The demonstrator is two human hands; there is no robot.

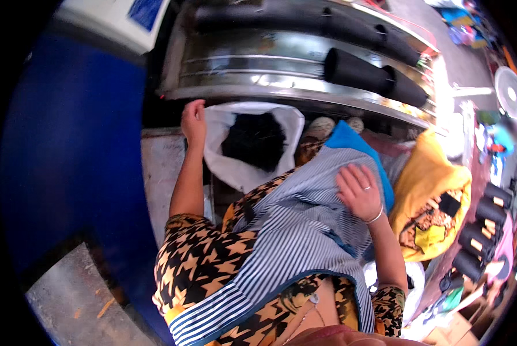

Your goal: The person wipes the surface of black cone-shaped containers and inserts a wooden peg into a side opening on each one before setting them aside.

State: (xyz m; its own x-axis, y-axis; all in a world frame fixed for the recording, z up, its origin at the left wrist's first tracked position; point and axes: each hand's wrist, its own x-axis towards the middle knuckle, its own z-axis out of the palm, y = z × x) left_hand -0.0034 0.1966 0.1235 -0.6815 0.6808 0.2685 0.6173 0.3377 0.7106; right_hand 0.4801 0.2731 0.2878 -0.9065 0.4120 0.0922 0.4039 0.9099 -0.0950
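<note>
My left hand (194,120) is raised beside the rim of an open white sack (211,138). Its fingers are curled together, and whatever they may hold is hidden. Loose black material (255,141) fills the middle of the sack. Flat on the blue-and-white striped apron (304,213) over my lap rests my right hand (359,190), fingers spread and holding nothing. A bright blue cloth edge (350,134) shows past the apron, close to that hand.
Ahead stands a long metal machine bed (252,81) carrying black cylinders (359,72). A yellow cloth bag (414,202) with cloth inside sits at my right. Several black rolls (478,237), a white fan (510,92) and a person (503,138) are farther right. A blue panel (79,150) is at left.
</note>
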